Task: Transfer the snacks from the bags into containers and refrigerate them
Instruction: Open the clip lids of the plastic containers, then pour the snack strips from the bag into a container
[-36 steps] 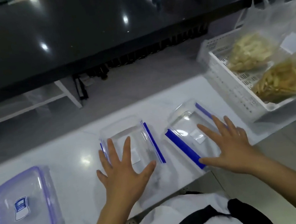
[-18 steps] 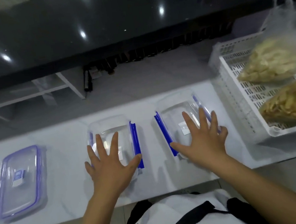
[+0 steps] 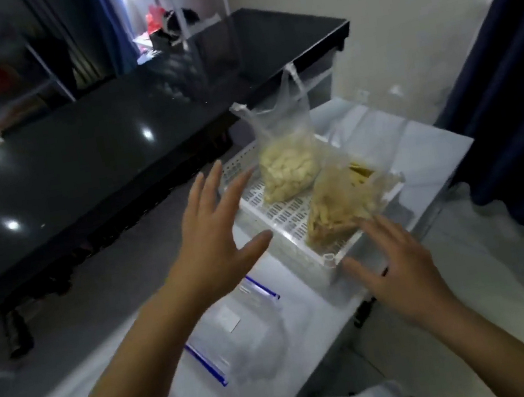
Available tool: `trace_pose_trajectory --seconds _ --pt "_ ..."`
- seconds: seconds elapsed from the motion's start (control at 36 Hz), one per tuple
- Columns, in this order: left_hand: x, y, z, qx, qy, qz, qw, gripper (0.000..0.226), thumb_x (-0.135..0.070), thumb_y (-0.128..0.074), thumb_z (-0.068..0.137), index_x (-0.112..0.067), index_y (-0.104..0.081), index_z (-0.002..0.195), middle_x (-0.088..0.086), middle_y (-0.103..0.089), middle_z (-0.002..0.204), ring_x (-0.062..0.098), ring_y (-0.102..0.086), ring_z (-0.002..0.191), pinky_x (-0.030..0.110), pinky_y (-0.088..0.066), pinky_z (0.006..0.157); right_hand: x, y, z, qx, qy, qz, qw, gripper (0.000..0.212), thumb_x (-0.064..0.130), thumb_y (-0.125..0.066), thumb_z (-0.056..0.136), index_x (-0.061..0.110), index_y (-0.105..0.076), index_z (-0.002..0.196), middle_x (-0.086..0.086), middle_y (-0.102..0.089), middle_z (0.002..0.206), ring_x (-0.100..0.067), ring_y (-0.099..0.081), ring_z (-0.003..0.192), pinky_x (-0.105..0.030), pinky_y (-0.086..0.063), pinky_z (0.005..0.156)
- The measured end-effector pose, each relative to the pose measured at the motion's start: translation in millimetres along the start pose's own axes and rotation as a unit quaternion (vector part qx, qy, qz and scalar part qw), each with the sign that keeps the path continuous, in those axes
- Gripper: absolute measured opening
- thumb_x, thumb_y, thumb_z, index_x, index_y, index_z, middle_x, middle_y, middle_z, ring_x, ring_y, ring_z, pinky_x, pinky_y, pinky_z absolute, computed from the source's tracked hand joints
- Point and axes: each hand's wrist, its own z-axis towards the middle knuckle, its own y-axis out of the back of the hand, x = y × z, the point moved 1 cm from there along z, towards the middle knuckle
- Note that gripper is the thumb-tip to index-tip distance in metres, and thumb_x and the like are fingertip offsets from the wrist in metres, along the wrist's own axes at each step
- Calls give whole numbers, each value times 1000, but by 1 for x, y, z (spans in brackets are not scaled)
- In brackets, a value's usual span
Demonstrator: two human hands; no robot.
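A white slotted basket [image 3: 286,220] on the white counter holds two clear plastic bags: one of pale snacks [image 3: 288,169] at the back, one of yellowish-brown snacks [image 3: 337,209] in front. My left hand [image 3: 212,239] hovers open, fingers spread, just left of the basket. Near the basket's front corner my right hand [image 3: 396,266] is open too, fingertips close to the brown-snack bag. A clear container with blue clips [image 3: 240,334] lies on the counter under my left forearm. Neither hand holds anything.
A long black glossy table [image 3: 95,162] runs behind the white counter [image 3: 415,141], with a floor gap between them. A dark blue curtain [image 3: 514,75] hangs at the right. Shelving with coloured items stands at the far back.
Both hands have lifted off the two clear containers and swung right toward the basket of snack bags. The view has turned right, and the lidded container at the left is out of frame.
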Motion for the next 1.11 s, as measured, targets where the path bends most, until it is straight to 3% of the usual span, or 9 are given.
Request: trace_pose_trajectory --seconds 0.19,0.33,0.56,0.64,0.72,0.83,0.94,1.03,1.11 --pt "-82 1 119 29 -189 126 973 96 -39 -78 85 -43 -17 158 -2 5 171 25 9 156 46 -1 120 -52 21 -19 4 -78 107 991 68 46 -67 91 42 -35 151 14 -25 161 -9 -20 149 -38 -26 119" --pt "-116 -16 161 54 -275 190 941 96 -48 -76 84 -43 -15 159 1 3 171 27 9 156 50 1 121 -71 24 -31 -30 -91 140 986 65 46 -67 91 40 -38 149 26 -32 142 8 -26 129 -23 -26 105" --pt "-148 -49 209 105 -257 193 941 77 -38 -76 87 -36 -38 153 2 -14 169 29 -5 155 52 -8 123 -75 24 -34 -23 -111 138 984 70 52 -65 91 41 -33 152 18 -24 161 -8 -22 148 -35 -26 120" --pt "-153 -51 221 139 -259 172 940 44 -36 -75 89 -26 -65 130 0 -37 161 27 -24 150 48 -20 120 -79 22 -35 -29 -111 149 982 69 52 -65 90 44 -34 151 19 -25 160 -7 -22 148 -33 -27 119" --pt "-153 -47 221 148 -263 144 942 32 -32 -69 95 -15 -72 121 0 -59 143 23 -50 134 43 -36 114 -84 19 -36 -33 -112 159 980 69 53 -65 89 44 -36 150 24 -27 156 -3 -25 145 -29 -28 114" --pt "-143 -34 214 94 -267 148 948 35 -32 -64 98 -7 -71 122 6 -68 131 26 -61 121 44 -44 106 -85 17 -32 -50 -109 210 970 54 51 -66 89 61 -39 135 36 -31 143 4 -30 136 -26 -30 106" --pt "-119 -24 202 -37 -290 168 941 28 -26 -59 100 -5 -76 106 5 -70 126 25 -58 124 41 -42 106 -76 17 -20 -80 -91 242 963 53 53 -65 89 71 -36 129 45 -30 137 11 -29 132 -26 -29 105" --pt "-104 -15 188 -111 -302 176 930 24 -25 -61 99 -8 -78 94 3 -71 125 28 -59 124 44 -38 108 -62 19 -7 -91 -63 238 965 55 58 -63 85 78 -34 127 56 -25 132 27 -30 123 -24 -30 102" --pt "-99 2 175 -191 -318 163 914 22 -27 -65 97 -10 -78 98 8 -71 124 31 -64 118 50 -43 107 -47 21 7 -104 -53 251 961 56 54 -65 87 77 -35 128 38 -37 144 9 -38 132 -30 -36 106"
